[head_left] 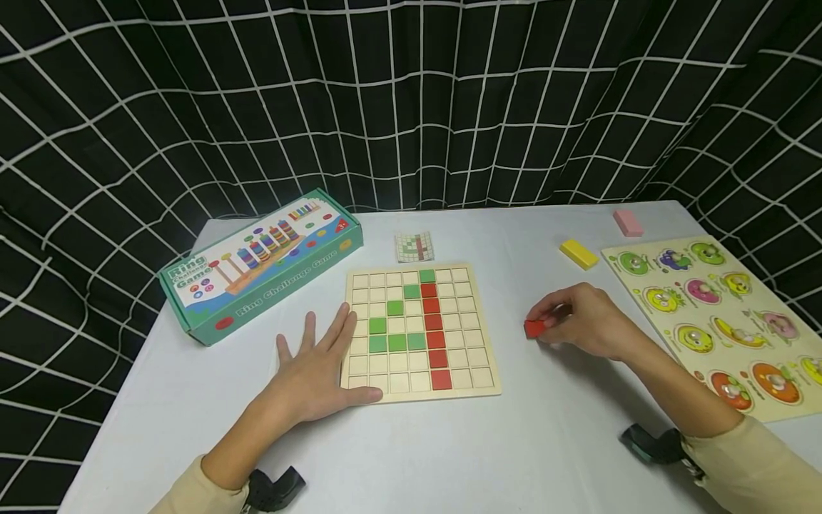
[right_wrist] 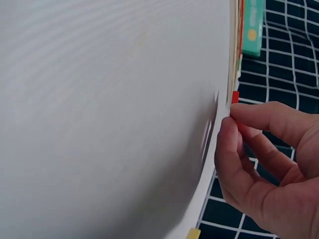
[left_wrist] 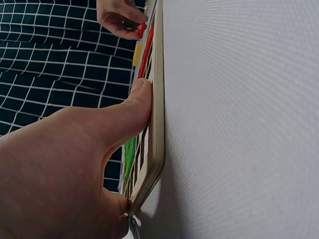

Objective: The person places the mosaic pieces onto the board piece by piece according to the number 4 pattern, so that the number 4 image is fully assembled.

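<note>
A wooden grid board point(head_left: 478, 350) lies flat on the white table, with a column of red squares and several green squares set in its cells. My left hand point(head_left: 315, 382) is spread at the board's left side, fingers straight along that edge, thumb resting on the front edge. In the left wrist view the thumb point(left_wrist: 137, 102) lies over the board's rim. To the right of the board, my right hand point(head_left: 587, 321) pinches a small red block point(head_left: 534, 329) between thumb and fingertips. The right wrist view shows that red block point(right_wrist: 235, 96) poking out past the fingertips.
Behind the board lies a small pattern card point(head_left: 414, 247). A green game box point(head_left: 263, 264) sits at the back left. On the right are a yellow block point(head_left: 579, 253), a pink block point(head_left: 627, 223) and a fruit puzzle board point(head_left: 674, 350). A black gridded curtain point(head_left: 437, 107) hangs behind.
</note>
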{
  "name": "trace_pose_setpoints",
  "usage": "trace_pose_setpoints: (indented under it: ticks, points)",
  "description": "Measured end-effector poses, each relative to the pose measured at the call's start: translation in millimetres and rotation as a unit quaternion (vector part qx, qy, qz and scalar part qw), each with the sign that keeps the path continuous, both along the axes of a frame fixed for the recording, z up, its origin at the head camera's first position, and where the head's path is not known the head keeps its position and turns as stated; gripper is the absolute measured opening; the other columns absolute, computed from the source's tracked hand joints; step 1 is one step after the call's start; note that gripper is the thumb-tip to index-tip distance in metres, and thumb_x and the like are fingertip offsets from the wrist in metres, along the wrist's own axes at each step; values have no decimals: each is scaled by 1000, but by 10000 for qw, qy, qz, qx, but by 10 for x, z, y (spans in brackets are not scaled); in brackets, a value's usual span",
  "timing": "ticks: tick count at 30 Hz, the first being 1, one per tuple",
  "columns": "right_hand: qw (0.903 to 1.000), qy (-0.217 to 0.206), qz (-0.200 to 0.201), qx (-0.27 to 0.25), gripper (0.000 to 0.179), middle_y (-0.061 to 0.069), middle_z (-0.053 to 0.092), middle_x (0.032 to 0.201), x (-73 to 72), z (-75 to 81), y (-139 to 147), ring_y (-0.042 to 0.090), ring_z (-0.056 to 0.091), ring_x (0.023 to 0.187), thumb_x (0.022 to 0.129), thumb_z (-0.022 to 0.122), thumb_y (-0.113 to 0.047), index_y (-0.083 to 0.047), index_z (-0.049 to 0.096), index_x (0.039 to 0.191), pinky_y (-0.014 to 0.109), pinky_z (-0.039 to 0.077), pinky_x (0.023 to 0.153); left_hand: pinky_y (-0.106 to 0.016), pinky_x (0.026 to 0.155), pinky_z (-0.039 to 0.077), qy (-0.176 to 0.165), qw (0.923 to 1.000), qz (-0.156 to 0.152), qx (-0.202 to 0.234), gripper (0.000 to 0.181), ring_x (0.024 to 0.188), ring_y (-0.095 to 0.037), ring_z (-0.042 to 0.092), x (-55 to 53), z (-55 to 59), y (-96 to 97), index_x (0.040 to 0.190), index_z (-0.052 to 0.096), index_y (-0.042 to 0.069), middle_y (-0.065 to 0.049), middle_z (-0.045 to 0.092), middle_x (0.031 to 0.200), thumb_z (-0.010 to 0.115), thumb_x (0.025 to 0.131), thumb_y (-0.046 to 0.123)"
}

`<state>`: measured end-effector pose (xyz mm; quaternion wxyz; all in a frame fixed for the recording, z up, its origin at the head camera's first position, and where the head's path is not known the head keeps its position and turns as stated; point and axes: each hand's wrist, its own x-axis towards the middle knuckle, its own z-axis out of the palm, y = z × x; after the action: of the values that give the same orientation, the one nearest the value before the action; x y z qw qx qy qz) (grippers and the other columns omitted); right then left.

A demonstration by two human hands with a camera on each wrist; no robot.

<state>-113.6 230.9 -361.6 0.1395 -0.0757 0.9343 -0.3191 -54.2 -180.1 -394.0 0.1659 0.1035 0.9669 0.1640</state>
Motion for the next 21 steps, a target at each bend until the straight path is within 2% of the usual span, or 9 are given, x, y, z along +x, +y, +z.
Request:
trace_pose_setpoints:
  ticks: [21]
  points:
    - [9991, -55, 214, -361, 27, 5, 75, 91, -56, 60, -330, 21, 63, 85, 77, 87, -4, -10, 83, 103, 27, 50, 64, -91, 106, -1, 41, 10000, -8, 36, 127, 157, -56, -2, 7, 32, 3, 169, 14, 14, -2, 3, 178, 68, 77, 82]
